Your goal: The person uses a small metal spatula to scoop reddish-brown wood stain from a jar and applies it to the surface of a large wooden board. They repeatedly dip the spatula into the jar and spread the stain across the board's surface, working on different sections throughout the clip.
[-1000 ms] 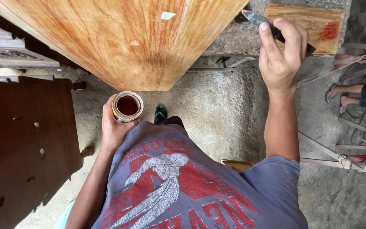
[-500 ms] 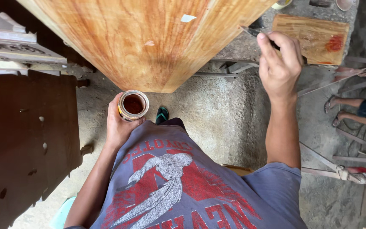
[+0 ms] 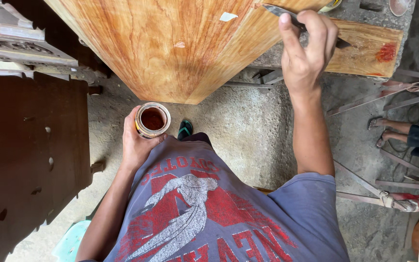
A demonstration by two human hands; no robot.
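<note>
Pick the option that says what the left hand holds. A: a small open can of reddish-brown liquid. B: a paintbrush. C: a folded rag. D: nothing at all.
A: the left hand is wrapped around a small open can with reddish-brown liquid inside, held near the chest below the wooden panel; the thin dark tool is in the right hand.

I see the right hand (image 3: 306, 48) gripping a brush (image 3: 287, 14) against the edge of the orange-brown wooden panel (image 3: 166, 43), the left hand (image 3: 136, 145) cupping an open tin of reddish stain (image 3: 152, 119) near the chest, concrete floor (image 3: 248, 131) below.
</note>
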